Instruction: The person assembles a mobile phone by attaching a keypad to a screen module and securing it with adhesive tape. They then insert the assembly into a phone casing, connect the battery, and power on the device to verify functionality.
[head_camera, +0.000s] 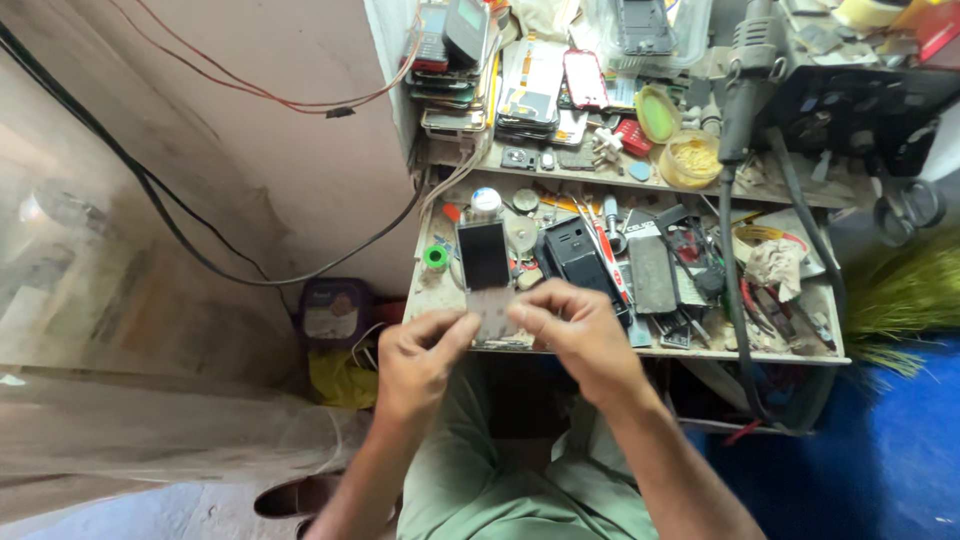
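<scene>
Both my hands hold an opened mobile phone (486, 278) upright over the near edge of a small workbench (800, 355). Its dark screen faces me and the bare keypad board sits below it. My left hand (420, 355) pinches the lower left side with thumb and fingers. Curled around the lower right side is my right hand (578, 335), which covers that corner. A black phone body (578, 255) lies on the bench just right of the held phone.
The bench is crowded with screwdrivers, tweezers, a small green roll (435, 258) and phone parts. A shelf behind carries stacked phones (530, 85), a yellow-filled jar (692, 158) and a hot-air tool (745, 90). Cables run along the left wall. A purple container (333, 312) stands on the floor.
</scene>
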